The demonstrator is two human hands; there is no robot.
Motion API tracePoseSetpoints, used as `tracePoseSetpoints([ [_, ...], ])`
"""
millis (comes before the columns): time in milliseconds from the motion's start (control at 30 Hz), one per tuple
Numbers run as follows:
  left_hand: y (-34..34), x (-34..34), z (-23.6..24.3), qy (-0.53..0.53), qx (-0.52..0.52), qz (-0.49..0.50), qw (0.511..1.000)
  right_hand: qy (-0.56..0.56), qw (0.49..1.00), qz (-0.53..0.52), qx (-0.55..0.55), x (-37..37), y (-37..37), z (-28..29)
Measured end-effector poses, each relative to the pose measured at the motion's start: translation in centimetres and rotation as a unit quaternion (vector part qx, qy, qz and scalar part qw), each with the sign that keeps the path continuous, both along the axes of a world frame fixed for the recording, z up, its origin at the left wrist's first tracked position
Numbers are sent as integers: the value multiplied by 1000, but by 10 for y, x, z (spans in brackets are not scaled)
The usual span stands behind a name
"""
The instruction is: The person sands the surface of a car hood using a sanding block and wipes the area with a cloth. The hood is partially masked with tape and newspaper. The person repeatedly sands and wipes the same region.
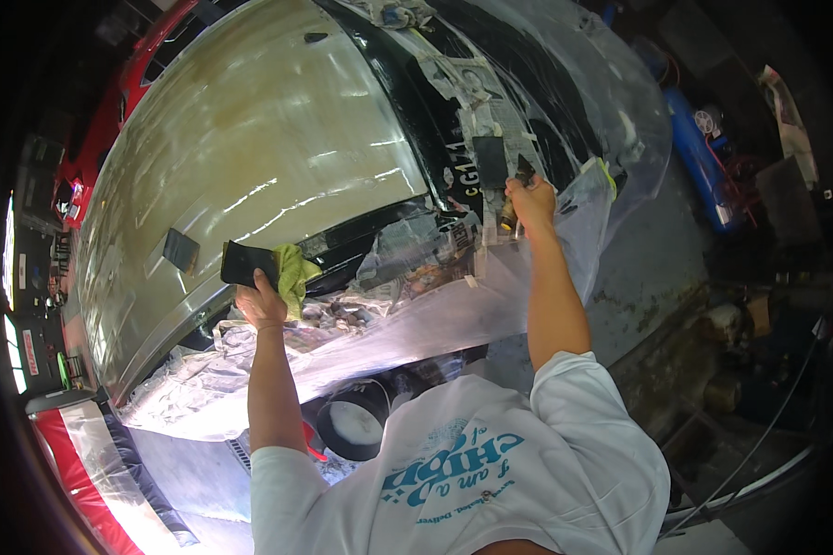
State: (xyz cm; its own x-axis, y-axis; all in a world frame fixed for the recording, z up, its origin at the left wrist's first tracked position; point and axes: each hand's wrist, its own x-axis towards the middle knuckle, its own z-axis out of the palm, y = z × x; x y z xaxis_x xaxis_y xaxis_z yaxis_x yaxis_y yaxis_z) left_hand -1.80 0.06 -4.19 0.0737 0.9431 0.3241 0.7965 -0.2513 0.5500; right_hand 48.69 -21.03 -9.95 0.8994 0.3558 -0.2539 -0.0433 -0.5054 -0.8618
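Note:
My left hand [261, 303] pinches a dark rectangular sheet, like sandpaper [245, 263], over the edge of a car hood. A yellow-green cloth [294, 277] lies right beside that hand. A smaller dark square piece [180, 250] rests on the dull, yellowish, wet-looking hood [259, 129]. Farther right, my right hand [533, 201] is closed around a small tool with a dark tip [525, 168] and a yellow-and-black end; its exact kind is unclear. Next to its tip, another dark sheet [491, 163] lies on newspaper masking [523, 139].
Newspaper and clear plastic film [407, 324] cover the car's near side. Below stands a black bucket [354, 421] with whitish contents. A blue cylindrical tank [699, 162] with hoses is at the right, and a red car [143, 79] at the far left.

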Motion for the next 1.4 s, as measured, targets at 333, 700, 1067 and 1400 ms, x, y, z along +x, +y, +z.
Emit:
tracePoseSetpoints([
  [333, -3, 4, 4, 31, 44, 26, 998, -127, 981, 52, -135, -10, 34, 15],
  [700, -16, 20, 26, 16, 12, 18, 1000, -186, 969, 69, -147, -32, 8, 7],
  [1067, -21, 22, 43, 25, -10, 31, 999, -271, 958, 95, 18, -92, -132, 31],
  [1400, -24, 18, 44, 55, -1, 16, 998, -244, 952, 166, -87, -183, -312, -14],
])
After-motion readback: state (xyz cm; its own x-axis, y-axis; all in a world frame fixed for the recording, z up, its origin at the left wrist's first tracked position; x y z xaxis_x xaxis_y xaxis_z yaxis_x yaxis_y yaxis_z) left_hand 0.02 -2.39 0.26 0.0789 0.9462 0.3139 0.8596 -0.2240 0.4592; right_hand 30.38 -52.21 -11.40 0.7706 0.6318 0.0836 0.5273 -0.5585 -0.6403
